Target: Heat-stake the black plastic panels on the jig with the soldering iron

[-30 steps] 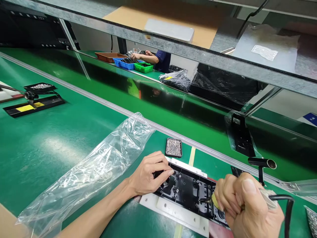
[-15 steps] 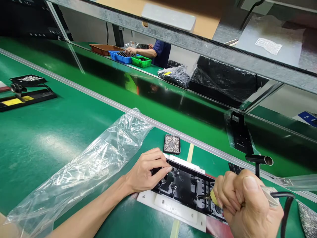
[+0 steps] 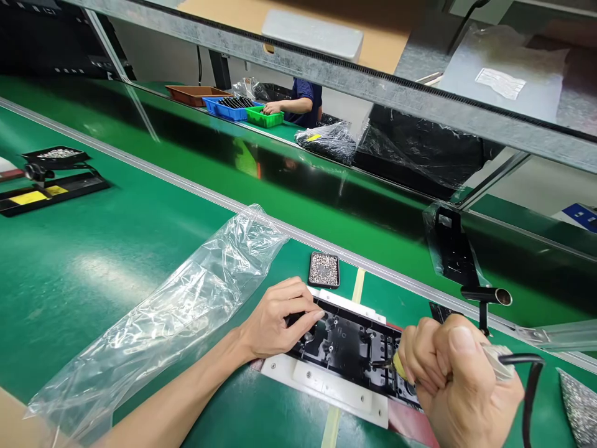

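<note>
My left hand (image 3: 282, 317) rests over the left end of a long black plastic housing (image 3: 345, 339). Its thumb and forefinger are pinched together, and whatever lies between them is too small to make out. White fixture blocks (image 3: 326, 389) hold the housing along both long sides. My right hand (image 3: 459, 376) is closed in a fist around a corded electric screwdriver (image 3: 497, 362) with a yellow collar. The tool's dark tip points into the right half of the housing. Just beyond the fixture sits a small black tray (image 3: 324, 270) of tiny metal screws.
A clear plastic bag (image 3: 186, 311) lies left of my forearm. Black tube-and-plate parts (image 3: 487, 297) stand beyond my right hand. Another sits on a black frame (image 3: 56, 193) at far left. Across the glossy green strip, a co-worker's hand (image 3: 273, 107) is at a green bin (image 3: 263, 118).
My right hand has shifted slightly left and up with the screwdriver, its tip still at the same spot. The co-worker's hand has moved from the blue bin to the green one.
</note>
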